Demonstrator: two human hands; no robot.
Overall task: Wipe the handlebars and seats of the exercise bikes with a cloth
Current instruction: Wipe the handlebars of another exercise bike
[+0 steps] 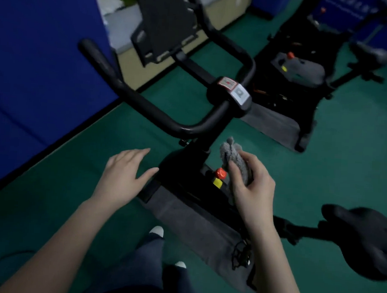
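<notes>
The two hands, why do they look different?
The right hand is curled, its fingers gripping a bunched grey cloth; the left hand is open, flat and empty. The right hand hangs over the bike's red knob, the left over green floor. Both are bare.

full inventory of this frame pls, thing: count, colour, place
exercise bike: 1, black, centre foreground
handlebars: 1 set, black, centre-left
tablet holder: 1, black, top centre
knob: 1, red over yellow, on near frame
seat: 1, black, lower right
second bike: 1, black, upper right
cloth: 1, grey, bunched in right hand
floor: green
wall pads: blue, left
left hand: empty, fingers spread
right hand: holding cloth
</notes>
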